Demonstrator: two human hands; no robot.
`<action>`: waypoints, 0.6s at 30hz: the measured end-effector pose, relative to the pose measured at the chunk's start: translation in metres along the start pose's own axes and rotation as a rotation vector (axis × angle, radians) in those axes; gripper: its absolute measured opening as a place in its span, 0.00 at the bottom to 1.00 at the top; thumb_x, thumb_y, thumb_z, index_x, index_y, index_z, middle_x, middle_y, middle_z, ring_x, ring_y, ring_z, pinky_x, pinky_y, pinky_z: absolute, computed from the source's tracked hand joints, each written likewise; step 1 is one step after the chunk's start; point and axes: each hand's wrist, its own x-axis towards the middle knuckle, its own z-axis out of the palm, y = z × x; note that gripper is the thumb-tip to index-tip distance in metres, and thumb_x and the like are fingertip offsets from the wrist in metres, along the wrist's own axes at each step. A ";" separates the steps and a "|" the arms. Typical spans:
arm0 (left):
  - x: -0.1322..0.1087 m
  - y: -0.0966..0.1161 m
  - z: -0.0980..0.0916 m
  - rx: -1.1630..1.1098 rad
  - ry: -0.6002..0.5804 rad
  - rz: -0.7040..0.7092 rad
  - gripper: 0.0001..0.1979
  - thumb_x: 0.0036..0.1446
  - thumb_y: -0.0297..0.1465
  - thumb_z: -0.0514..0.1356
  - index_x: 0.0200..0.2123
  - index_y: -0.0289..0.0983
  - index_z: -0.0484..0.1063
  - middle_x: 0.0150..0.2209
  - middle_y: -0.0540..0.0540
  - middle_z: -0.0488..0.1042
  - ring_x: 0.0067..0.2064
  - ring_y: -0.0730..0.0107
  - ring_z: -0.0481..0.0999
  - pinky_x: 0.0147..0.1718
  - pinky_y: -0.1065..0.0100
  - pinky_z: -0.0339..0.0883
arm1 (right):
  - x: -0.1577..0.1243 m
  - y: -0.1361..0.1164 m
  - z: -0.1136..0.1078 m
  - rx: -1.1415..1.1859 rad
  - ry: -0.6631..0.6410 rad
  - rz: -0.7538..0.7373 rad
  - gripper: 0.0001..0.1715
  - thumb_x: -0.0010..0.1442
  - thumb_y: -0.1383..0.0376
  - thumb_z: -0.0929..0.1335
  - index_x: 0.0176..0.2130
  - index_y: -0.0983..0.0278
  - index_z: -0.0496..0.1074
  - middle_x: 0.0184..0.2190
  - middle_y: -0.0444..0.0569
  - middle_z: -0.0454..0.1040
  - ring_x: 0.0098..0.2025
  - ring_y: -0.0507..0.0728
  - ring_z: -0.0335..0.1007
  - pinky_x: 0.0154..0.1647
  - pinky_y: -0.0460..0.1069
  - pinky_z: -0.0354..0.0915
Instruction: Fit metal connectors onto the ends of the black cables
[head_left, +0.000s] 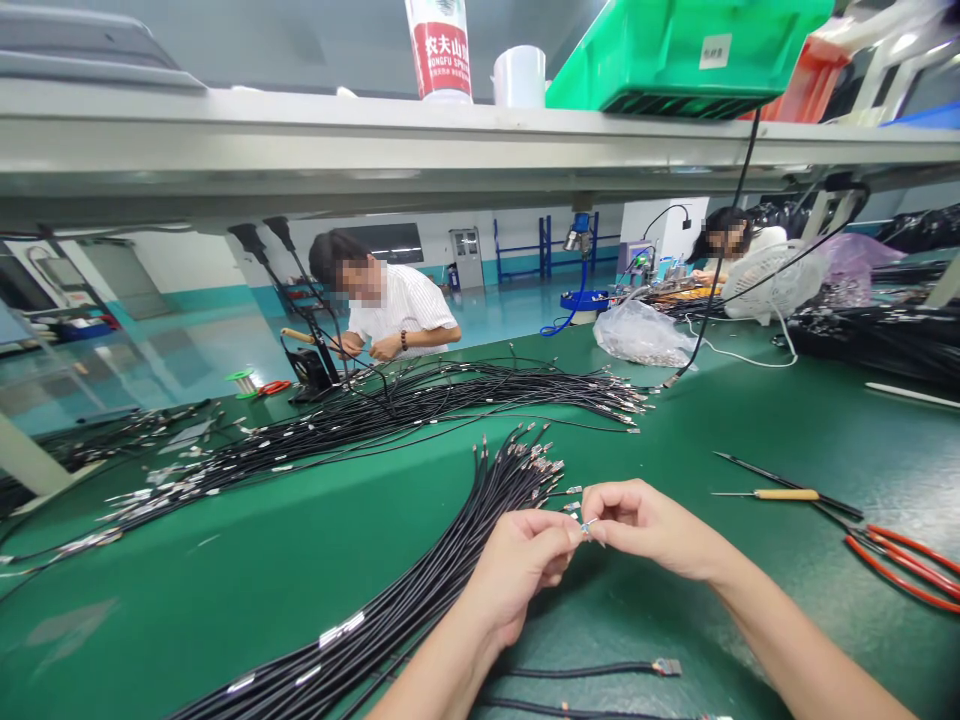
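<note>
My left hand [525, 560] is closed in a pinch at the end of a cable, most of which its fingers hide. Against its fingertips, my right hand [649, 525] also pinches, and a small metal connector [586, 527] shows between the two hands. Beside and under my left forearm runs a thick bundle of black cables [427, 580], its connector ends fanned out just beyond my fingers. Two separate cables with a metal connector [667, 667] at the tip lie nearer to me, below my hands.
To the right lie red-handled pliers [900, 565], a wooden-handled pick [784, 494] and dark tweezers [765, 475]. A second cable bundle [420, 400] crosses the green table. Overhead, a shelf [337, 145] carries a green bin [675, 60]. Two other people sit opposite; a white fan [772, 280] stands back right.
</note>
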 end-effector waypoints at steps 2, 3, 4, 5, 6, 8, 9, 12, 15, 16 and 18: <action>0.000 0.000 0.000 0.004 0.005 -0.002 0.08 0.46 0.29 0.60 0.20 0.32 0.66 0.17 0.57 0.50 0.20 0.82 0.44 0.20 0.70 0.34 | 0.000 0.000 0.000 -0.008 0.000 -0.002 0.11 0.55 0.61 0.67 0.27 0.66 0.66 0.24 0.41 0.61 0.27 0.49 0.53 0.29 0.45 0.51; 0.000 -0.001 0.000 0.007 0.005 -0.002 0.08 0.46 0.30 0.60 0.20 0.32 0.66 0.17 0.57 0.50 0.20 0.82 0.44 0.20 0.70 0.34 | 0.000 0.000 0.000 -0.016 0.001 0.000 0.10 0.55 0.61 0.66 0.27 0.66 0.65 0.24 0.41 0.61 0.27 0.49 0.53 0.29 0.45 0.51; 0.000 -0.001 -0.001 0.008 0.005 -0.002 0.08 0.46 0.30 0.60 0.21 0.32 0.66 0.17 0.57 0.50 0.20 0.82 0.44 0.20 0.70 0.34 | 0.000 0.000 0.001 -0.030 0.003 0.004 0.10 0.55 0.61 0.66 0.27 0.66 0.65 0.24 0.41 0.61 0.27 0.50 0.53 0.29 0.45 0.51; 0.001 -0.002 -0.001 0.008 0.004 -0.002 0.09 0.46 0.30 0.61 0.21 0.32 0.66 0.17 0.57 0.50 0.20 0.82 0.44 0.20 0.70 0.34 | 0.000 0.000 0.001 -0.051 0.007 0.007 0.10 0.56 0.61 0.66 0.28 0.66 0.65 0.24 0.41 0.61 0.27 0.50 0.53 0.29 0.45 0.52; 0.001 -0.002 -0.001 0.006 0.003 -0.003 0.09 0.46 0.30 0.60 0.20 0.32 0.65 0.18 0.57 0.50 0.20 0.82 0.44 0.20 0.70 0.34 | -0.001 -0.001 0.001 -0.075 0.013 0.010 0.10 0.56 0.62 0.66 0.28 0.66 0.65 0.24 0.41 0.62 0.28 0.50 0.53 0.30 0.45 0.52; 0.002 -0.003 -0.002 0.005 0.005 -0.006 0.09 0.46 0.30 0.60 0.20 0.32 0.65 0.18 0.57 0.50 0.20 0.81 0.43 0.20 0.70 0.34 | -0.001 -0.001 0.001 -0.122 0.026 0.011 0.09 0.56 0.62 0.65 0.27 0.66 0.65 0.24 0.41 0.62 0.28 0.50 0.54 0.30 0.45 0.52; 0.002 -0.003 -0.002 0.003 0.006 -0.008 0.09 0.47 0.30 0.60 0.20 0.33 0.64 0.18 0.57 0.50 0.20 0.81 0.43 0.20 0.70 0.33 | -0.001 -0.002 0.002 -0.138 0.030 0.008 0.09 0.56 0.63 0.65 0.27 0.66 0.66 0.24 0.41 0.62 0.28 0.50 0.54 0.30 0.45 0.52; 0.001 -0.002 0.000 -0.008 0.003 -0.010 0.09 0.46 0.30 0.60 0.20 0.33 0.64 0.17 0.57 0.50 0.20 0.82 0.43 0.20 0.70 0.33 | -0.001 -0.003 0.002 -0.132 0.034 -0.002 0.10 0.56 0.62 0.65 0.26 0.66 0.66 0.23 0.40 0.61 0.27 0.50 0.54 0.29 0.45 0.52; 0.000 0.000 0.001 -0.025 0.001 -0.013 0.09 0.46 0.30 0.61 0.20 0.33 0.65 0.17 0.57 0.51 0.19 0.82 0.43 0.20 0.70 0.33 | 0.000 -0.004 0.002 -0.096 0.034 -0.002 0.11 0.56 0.62 0.65 0.25 0.66 0.65 0.22 0.40 0.60 0.27 0.50 0.54 0.29 0.45 0.52; 0.000 0.000 0.001 -0.030 -0.002 -0.010 0.09 0.46 0.30 0.62 0.21 0.32 0.66 0.17 0.57 0.51 0.19 0.83 0.43 0.20 0.71 0.34 | 0.000 -0.005 0.001 -0.090 0.037 -0.001 0.11 0.55 0.63 0.65 0.25 0.65 0.65 0.22 0.40 0.60 0.27 0.50 0.54 0.29 0.45 0.52; 0.000 0.000 0.001 -0.033 -0.001 -0.001 0.09 0.46 0.32 0.63 0.24 0.31 0.69 0.17 0.56 0.56 0.19 0.83 0.47 0.20 0.72 0.36 | 0.001 -0.005 0.000 -0.094 0.057 0.000 0.11 0.55 0.63 0.64 0.24 0.65 0.65 0.22 0.40 0.60 0.27 0.50 0.55 0.29 0.45 0.52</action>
